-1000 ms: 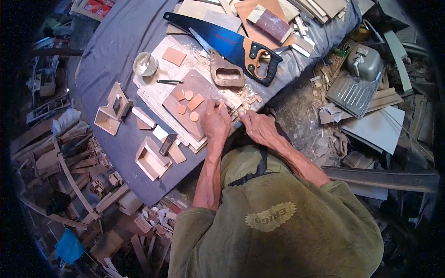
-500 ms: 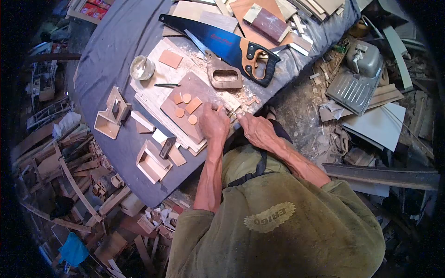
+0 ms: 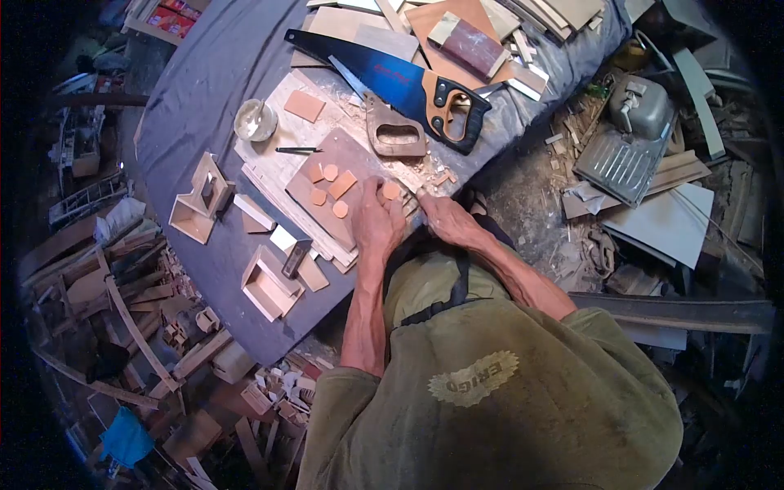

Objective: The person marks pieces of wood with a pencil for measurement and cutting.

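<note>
My left hand [image 3: 377, 222] pinches a small round wooden disc [image 3: 392, 190] by its edge near the front edge of the work table. Close beside it, my right hand [image 3: 445, 220] is closed, its fingertips against something small and pale that I cannot make out. Left of my left hand, several small wooden discs [image 3: 318, 197] and little rectangular pieces [image 3: 342, 184] lie on a brown board [image 3: 304, 196]. Beyond my hands rests a handsaw with a wooden handle [image 3: 396, 137], partly under a larger blue-bladed saw [image 3: 392, 77].
A jar of pale paste [image 3: 256, 121] and a dark pen-like tool [image 3: 298, 150] are at the left. Small wooden boxes [image 3: 272, 282] and a hammer-like tool [image 3: 296, 258] sit nearer. Sawdust surrounds the saws. Wood scraps and a metal sink [image 3: 633, 147] lie on the floor.
The disc in my left hand has turned so that its round face shows upward. My hands have shifted slightly, and the view has moved a little.
</note>
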`<state>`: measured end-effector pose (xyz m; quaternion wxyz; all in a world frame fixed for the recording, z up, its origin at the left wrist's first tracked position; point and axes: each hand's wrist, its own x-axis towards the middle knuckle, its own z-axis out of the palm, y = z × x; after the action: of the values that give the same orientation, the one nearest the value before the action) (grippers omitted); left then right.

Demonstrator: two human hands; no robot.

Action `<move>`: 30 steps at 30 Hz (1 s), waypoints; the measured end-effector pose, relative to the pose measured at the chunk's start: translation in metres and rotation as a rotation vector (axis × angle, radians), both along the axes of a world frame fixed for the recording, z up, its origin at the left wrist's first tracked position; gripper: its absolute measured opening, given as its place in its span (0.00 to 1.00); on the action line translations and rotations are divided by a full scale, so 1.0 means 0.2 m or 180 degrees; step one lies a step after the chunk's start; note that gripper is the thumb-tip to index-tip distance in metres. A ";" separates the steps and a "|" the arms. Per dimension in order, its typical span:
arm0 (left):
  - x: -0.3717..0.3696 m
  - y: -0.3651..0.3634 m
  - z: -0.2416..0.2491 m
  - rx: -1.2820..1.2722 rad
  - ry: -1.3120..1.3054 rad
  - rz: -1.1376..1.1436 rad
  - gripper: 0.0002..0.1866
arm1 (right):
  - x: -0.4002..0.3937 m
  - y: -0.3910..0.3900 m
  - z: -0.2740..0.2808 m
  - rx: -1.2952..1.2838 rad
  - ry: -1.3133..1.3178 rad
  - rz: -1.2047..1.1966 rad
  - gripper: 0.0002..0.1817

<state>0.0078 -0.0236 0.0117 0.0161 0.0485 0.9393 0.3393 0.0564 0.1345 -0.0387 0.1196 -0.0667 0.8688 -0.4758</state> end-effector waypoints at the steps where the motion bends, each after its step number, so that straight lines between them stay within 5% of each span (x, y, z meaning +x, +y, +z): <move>1: 0.00 -0.01 0.02 -0.0022 -0.0183 -0.0088 0.14 | 0.01 0.00 0.00 0.0072 0.0106 0.0018 0.13; 16: 0.03 -0.02 -0.01 0.0027 -0.0600 0.0127 0.18 | 0.03 0.00 0.07 0.0435 0.0235 -0.0051 0.15; 22: 0.04 -0.02 -0.01 -0.0178 0.0284 -0.0162 0.16 | 0.02 0.02 0.15 0.0520 0.0087 0.0073 0.11; 30: 0.02 -0.02 -0.03 -0.0229 0.0350 -0.0082 0.15 | 0.01 0.03 0.07 0.0543 0.0388 0.0179 0.13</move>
<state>0.0126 -0.0284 0.0051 -0.0294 0.0786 0.9497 0.3018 0.0580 0.1397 -0.0242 0.0850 -0.1094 0.9096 -0.3916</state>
